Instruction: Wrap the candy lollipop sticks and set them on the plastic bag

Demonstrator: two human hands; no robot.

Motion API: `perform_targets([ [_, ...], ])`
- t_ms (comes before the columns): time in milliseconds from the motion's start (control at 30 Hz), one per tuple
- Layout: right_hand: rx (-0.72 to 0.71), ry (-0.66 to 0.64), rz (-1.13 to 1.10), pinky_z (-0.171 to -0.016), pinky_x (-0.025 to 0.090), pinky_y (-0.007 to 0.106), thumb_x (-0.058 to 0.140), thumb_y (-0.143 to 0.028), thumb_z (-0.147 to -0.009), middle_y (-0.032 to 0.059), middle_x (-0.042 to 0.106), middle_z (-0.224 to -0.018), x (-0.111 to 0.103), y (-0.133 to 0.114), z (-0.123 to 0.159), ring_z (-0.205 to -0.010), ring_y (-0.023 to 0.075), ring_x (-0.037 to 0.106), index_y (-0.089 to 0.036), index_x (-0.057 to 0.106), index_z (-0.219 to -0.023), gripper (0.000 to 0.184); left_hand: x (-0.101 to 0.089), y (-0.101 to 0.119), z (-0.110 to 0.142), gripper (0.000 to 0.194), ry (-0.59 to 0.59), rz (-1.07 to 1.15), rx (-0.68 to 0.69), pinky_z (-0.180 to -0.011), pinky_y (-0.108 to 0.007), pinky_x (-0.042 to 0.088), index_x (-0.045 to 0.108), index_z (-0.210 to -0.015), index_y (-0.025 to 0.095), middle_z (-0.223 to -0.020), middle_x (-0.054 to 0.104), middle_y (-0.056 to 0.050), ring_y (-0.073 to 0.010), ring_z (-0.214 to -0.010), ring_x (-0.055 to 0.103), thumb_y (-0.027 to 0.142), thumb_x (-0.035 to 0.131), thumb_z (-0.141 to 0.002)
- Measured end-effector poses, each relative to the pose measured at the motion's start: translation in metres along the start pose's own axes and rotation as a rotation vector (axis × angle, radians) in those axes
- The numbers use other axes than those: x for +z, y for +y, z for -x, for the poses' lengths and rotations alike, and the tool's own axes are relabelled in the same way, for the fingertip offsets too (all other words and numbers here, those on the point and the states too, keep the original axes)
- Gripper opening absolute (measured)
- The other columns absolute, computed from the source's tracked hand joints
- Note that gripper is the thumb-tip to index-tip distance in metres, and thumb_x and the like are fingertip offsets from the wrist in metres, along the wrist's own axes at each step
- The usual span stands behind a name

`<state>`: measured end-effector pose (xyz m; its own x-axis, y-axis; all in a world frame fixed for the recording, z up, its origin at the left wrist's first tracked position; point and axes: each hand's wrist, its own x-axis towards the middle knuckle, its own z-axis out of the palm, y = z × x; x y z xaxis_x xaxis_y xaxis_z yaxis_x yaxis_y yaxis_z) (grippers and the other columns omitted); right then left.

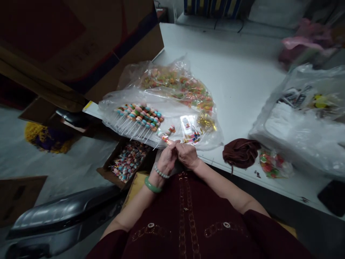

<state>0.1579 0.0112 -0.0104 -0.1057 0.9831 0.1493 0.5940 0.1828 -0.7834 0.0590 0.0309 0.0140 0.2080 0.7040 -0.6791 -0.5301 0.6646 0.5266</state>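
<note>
My left hand (167, 158), with a green bangle and a bead bracelet at its wrist, is closed at the table's front edge. Right against its fingertips is my right hand (187, 155), closed as well. From between the fingers a small candy stick (166, 139) in a shiny wrapper points up and away; which hand grips it more is hard to tell. Just beyond lies a row of colourful candy sticks (142, 116) with white stems, on a clear plastic sheet. Printed cards (188, 124) and gold twist ties (207, 123) lie to their right.
Behind the sticks are bags of gummy-like sweets (178, 81). A cardboard box (124, 64) stands at left; below it, an open box (129, 160) holds many wrapped candies. To the right are a brown cloth (240, 153), a small sweets bag (273, 163) and a large plastic bag (302, 126).
</note>
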Motion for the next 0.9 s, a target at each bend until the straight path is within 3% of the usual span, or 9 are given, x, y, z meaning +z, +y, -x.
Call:
perform_targets([
  [133,0.400,-0.150,-0.814,-0.039,0.032,0.019,0.040,-0.029,-0.092,-0.0090,0.047,-0.050,0.013,-0.010,-0.005,-0.039,0.0085,0.033,-0.020,0.056,-0.068,0.030,-0.024,0.014,-0.001,0.028,-0.114,-0.127,0.087,-0.059,-0.021,0.048,0.071,-0.092,0.012,-0.077,0.067,-0.004,-0.0105,-0.065,0.058,0.029,0.078,-0.071],
  [233,0.687,-0.361,-1.401,-0.038,0.026,0.015,0.051,-0.025,-0.089,-0.0116,0.038,-0.047,0.019,-0.012,-0.007,-0.035,0.0054,0.022,-0.019,0.053,-0.072,0.017,-0.036,0.021,0.001,0.034,-0.153,-0.162,0.128,-0.070,-0.022,0.050,0.072,-0.090,0.013,-0.096,0.070,-0.009,-0.0132,-0.081,0.063,0.035,0.082,-0.067],
  [333,0.828,-0.385,-1.612,-0.037,0.025,0.014,0.062,-0.024,-0.079,-0.0101,0.044,-0.048,0.021,-0.013,-0.004,-0.034,0.0035,0.027,-0.018,0.053,-0.076,0.011,-0.039,0.021,0.005,0.036,-0.146,-0.209,0.158,-0.072,-0.022,0.050,0.072,-0.086,0.012,-0.097,0.071,-0.009,-0.0134,-0.084,0.064,0.039,0.083,-0.066],
  [500,0.705,-0.060,-1.240,-0.038,0.032,0.019,0.065,-0.036,-0.073,-0.0033,0.057,-0.053,0.029,-0.021,0.002,-0.038,0.0084,0.047,-0.019,0.055,-0.073,0.020,-0.028,0.011,0.014,0.046,-0.161,-0.229,0.112,-0.041,-0.021,0.035,0.068,-0.100,0.013,-0.047,0.046,0.007,-0.0069,-0.038,0.042,0.049,0.075,-0.073],
  [567,0.679,-0.062,-1.090,-0.041,0.036,0.021,0.062,-0.042,-0.075,-0.0040,0.056,-0.052,0.032,-0.024,0.004,-0.039,0.0101,0.049,-0.020,0.056,-0.073,0.023,-0.025,0.009,0.014,0.040,-0.095,-0.228,0.101,-0.036,-0.021,0.027,0.067,-0.092,0.014,-0.043,0.038,0.010,-0.0058,-0.032,0.032,0.049,0.073,-0.074],
  [633,0.608,-0.140,-0.894,-0.045,0.039,0.024,0.057,-0.043,-0.081,-0.0034,0.056,-0.055,0.029,-0.024,0.006,-0.044,0.0121,0.051,-0.021,0.057,-0.073,0.023,-0.028,0.013,0.011,0.032,-0.017,-0.222,0.131,-0.035,-0.021,0.027,0.065,-0.081,0.014,-0.046,0.044,0.007,-0.0054,-0.033,0.034,0.045,0.072,-0.076],
  [700,0.445,-0.156,-0.580,-0.056,0.043,0.026,0.053,-0.038,-0.087,-0.0001,0.062,-0.067,0.018,-0.019,0.004,-0.058,0.0151,0.057,-0.022,0.062,-0.079,0.020,-0.036,0.021,0.007,0.026,0.035,-0.200,0.199,-0.041,-0.020,0.035,0.062,-0.070,0.014,-0.055,0.054,0.002,-0.0066,-0.041,0.046,0.037,0.073,-0.077],
  [767,0.229,-0.057,-0.146,-0.071,0.043,0.029,0.049,-0.027,-0.092,0.0047,0.067,-0.087,0.004,-0.010,-0.001,-0.080,0.0191,0.058,-0.023,0.066,-0.090,0.018,-0.047,0.029,0.004,0.025,0.019,-0.173,0.179,-0.050,-0.022,0.044,0.060,-0.065,0.013,-0.060,0.058,0.000,-0.0082,-0.048,0.053,0.032,0.073,-0.077],
  [900,-0.017,-0.096,0.564,-0.077,0.036,0.034,0.046,-0.008,-0.089,0.0131,0.062,-0.092,-0.010,0.013,-0.016,-0.091,0.0248,0.050,-0.017,0.066,-0.084,0.022,-0.064,0.033,-0.002,0.023,-0.146,-0.110,-0.107,-0.051,-0.024,0.048,0.061,-0.069,0.012,-0.053,0.052,0.003,-0.0049,-0.039,0.042,0.030,0.070,-0.082],
])
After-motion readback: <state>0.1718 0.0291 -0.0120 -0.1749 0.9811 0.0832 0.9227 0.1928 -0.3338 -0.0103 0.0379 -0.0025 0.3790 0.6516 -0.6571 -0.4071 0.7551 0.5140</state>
